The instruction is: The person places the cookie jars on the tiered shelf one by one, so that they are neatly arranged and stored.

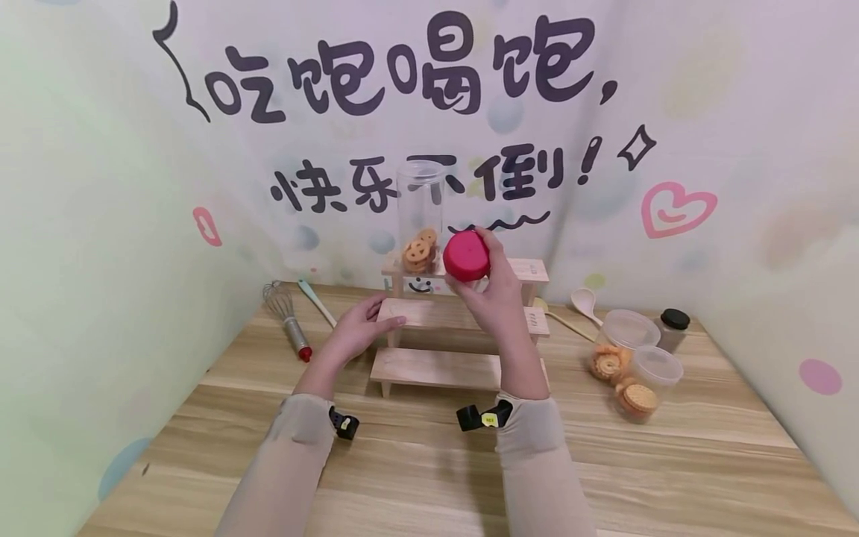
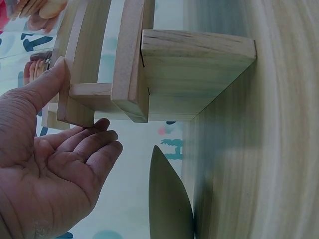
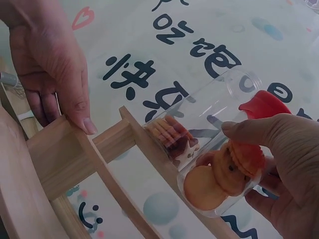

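Observation:
My right hand (image 1: 499,298) grips a clear cookie jar (image 3: 207,186) with a red lid (image 1: 466,255). Round cookies show through its wall in the right wrist view, and its base overlaps the top board of a three-step wooden display rack (image 1: 429,313). On that board, just left of the held jar, stands a tall clear jar (image 1: 420,201) with a few cookies at the bottom. My left hand (image 1: 356,328) holds the left end of the middle step. In the left wrist view its thumb (image 2: 52,79) lies over the board and the other fingers curl beneath.
Left of the rack lie a whisk (image 1: 290,321) and a spatula with a pale blue handle (image 1: 315,300). To the right are wooden spoons (image 1: 585,304), two clear tubs of cookies (image 1: 631,332) (image 1: 658,367) and a black-lidded jar (image 1: 674,328). A printed cloth (image 1: 335,246) hangs behind.

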Tool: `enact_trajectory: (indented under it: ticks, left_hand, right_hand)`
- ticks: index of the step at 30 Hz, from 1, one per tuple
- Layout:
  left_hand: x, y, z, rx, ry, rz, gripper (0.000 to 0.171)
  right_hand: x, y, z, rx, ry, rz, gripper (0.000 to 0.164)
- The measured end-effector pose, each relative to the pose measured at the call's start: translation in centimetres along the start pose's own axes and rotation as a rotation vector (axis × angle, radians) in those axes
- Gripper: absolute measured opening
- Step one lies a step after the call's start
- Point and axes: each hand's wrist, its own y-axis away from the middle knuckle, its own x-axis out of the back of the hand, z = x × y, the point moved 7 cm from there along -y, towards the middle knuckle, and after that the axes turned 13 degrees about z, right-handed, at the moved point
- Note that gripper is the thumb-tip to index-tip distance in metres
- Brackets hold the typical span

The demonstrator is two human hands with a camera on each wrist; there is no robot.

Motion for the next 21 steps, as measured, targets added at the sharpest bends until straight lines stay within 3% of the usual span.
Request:
enact_trajectory:
  ticks: [12,15,21]
  left_hand:
    - [0.2,0.0,-0.1,-0.006,0.009,0.005,0.087]
    - [0.1,-0.1,-0.2,-0.008,0.010,0.004,0.087]
    - [0.1,0.0,0.0,-0.026,0.017,0.012,0.086]
  right_hand:
    - [-0.1,0.0,-0.2,0.007,0.004,0.006,0.092]
    - [0.6,-0.2,0.2,-0.020,0.008,0.057,0.093]
    - [2.7,-0.4,2.4,-0.182,-0.045,0.218,0.085]
